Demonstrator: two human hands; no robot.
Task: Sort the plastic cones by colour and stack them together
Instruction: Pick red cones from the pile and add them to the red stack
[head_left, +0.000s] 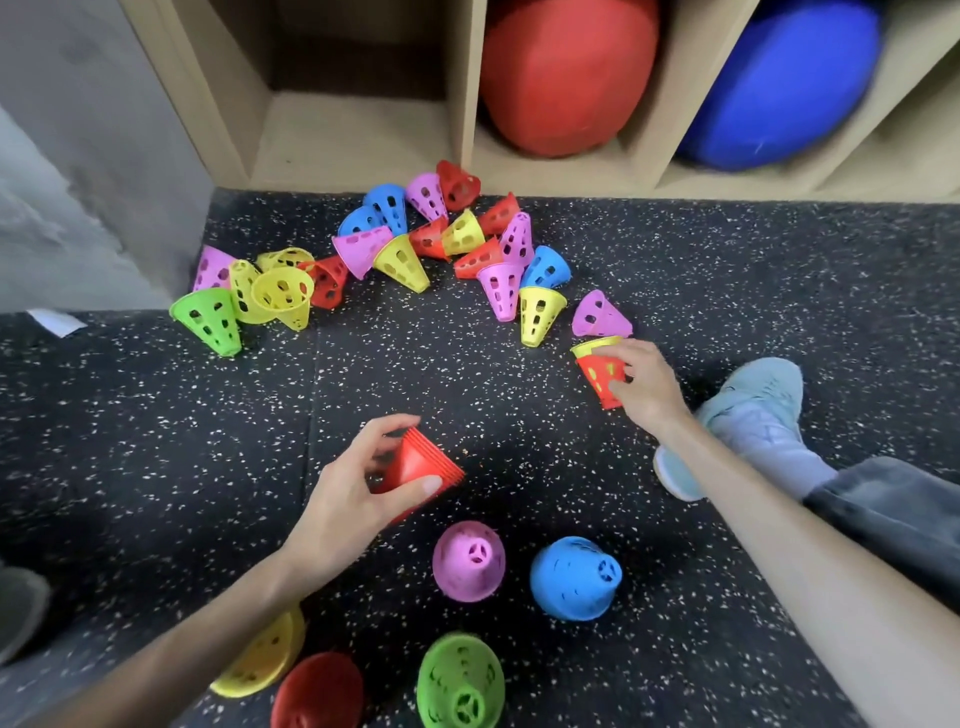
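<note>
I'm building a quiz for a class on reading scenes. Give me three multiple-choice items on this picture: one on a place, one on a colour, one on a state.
1. Where does the big red ball sit?
A. In a shelf compartment
B. On the speckled floor
C. Under the shoe

2. What colour is the stack of cones in the left hand?
A. Blue
B. Green
C. Red

3. What is the right hand doing?
A. Resting flat on the floor
B. Gripping a red cone with a yellow one nested inside
C. Hanging idle, holding nothing

Answers:
1. A, it fills a wooden cubby, beside the one holding the blue ball.
2. C, several red rims show layered under the fingers.
3. B, fingers and thumb curl round the red cone, and a yellow rim shows at its mouth.
</note>
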